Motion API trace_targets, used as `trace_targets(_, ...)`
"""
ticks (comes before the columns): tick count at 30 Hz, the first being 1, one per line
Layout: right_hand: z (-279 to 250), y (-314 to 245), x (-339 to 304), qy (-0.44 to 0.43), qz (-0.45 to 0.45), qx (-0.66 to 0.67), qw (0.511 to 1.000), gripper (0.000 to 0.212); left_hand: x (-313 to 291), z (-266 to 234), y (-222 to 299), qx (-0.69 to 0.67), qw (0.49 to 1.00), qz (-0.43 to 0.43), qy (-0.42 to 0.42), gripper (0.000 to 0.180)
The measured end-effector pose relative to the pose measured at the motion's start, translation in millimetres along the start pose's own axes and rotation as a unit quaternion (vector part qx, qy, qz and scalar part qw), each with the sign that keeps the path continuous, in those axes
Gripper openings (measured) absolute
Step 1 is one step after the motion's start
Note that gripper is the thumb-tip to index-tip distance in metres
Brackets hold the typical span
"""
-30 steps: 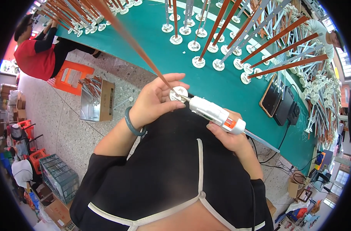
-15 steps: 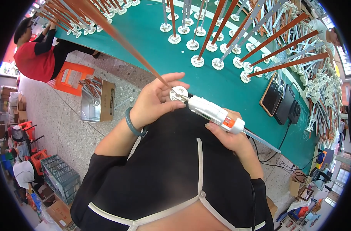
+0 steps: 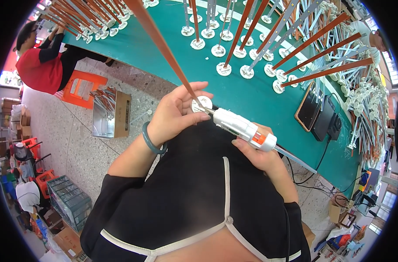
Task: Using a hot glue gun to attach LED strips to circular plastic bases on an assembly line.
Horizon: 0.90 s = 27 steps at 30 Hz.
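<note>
Between the fingers and thumb of my left hand (image 3: 179, 109) sits a round white disc (image 3: 201, 104), with a long brown strip (image 3: 166, 52) rising from it toward the upper left. My right hand (image 3: 262, 153) is wrapped round a white glue gun (image 3: 236, 124) with an orange part near its rear. The gun's metal tip meets the disc close to the foot of the strip. A translucent glue stick (image 3: 295, 160) sticks out of the gun's back end. The fingers of my right hand are partly hidden beneath the gun.
The green table (image 3: 164, 61) bears several upright strips on white discs (image 3: 224, 69). A phone (image 3: 307, 107) and a black adapter (image 3: 333, 126) with cables lie at right, near a heap of strips (image 3: 365, 118). A person in red (image 3: 39, 70) sits at left by a box (image 3: 120, 114).
The brown strip's upper end has swung to the right, with the disc tilting and shifting slightly left and up in my left hand. The glue gun stays almost in place.
</note>
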State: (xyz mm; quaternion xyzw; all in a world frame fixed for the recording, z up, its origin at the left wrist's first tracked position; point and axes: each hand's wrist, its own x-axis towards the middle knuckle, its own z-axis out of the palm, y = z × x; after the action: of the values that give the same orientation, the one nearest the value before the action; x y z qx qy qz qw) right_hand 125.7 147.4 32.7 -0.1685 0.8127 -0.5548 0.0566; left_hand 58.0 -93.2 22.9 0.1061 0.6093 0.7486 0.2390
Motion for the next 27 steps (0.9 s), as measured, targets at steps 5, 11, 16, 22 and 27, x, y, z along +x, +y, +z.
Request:
trace_targets(5, 1.7, 0.8, -1.5, -0.004, 0.074, 0.048, 0.996, 0.027, 0.1, -0.6, -2.7, -0.006, 1.0, 0.014, 0.008, 0.065)
trace_targets(11, 7.6, 15.2, -6.1, 0.029, 0.116, 0.26, 0.958, 0.032, 0.4, -2.5, -2.9, 0.002, 1.0, 0.021, 0.015, 0.064)
trace_targets(16, 7.8, 11.7, -3.3, 0.021, 0.139, 0.272, 0.952, 0.036, 0.5, -2.5, -0.9, -0.009, 1.0, 0.018, 0.013, 0.062)
trace_targets(22, 7.1, 11.2, -3.4, 0.007, 0.168, 0.234, 0.958, 0.036, 0.6, -2.9, -2.4, -0.002, 1.0, 0.014, 0.012, 0.06)
trace_targets(27, 9.4, 18.3, -4.5, 0.008, 0.143, 0.235, 0.961, 0.037, 1.1, -3.0, -4.8, -0.005, 1.0, 0.024, 0.007, 0.06)
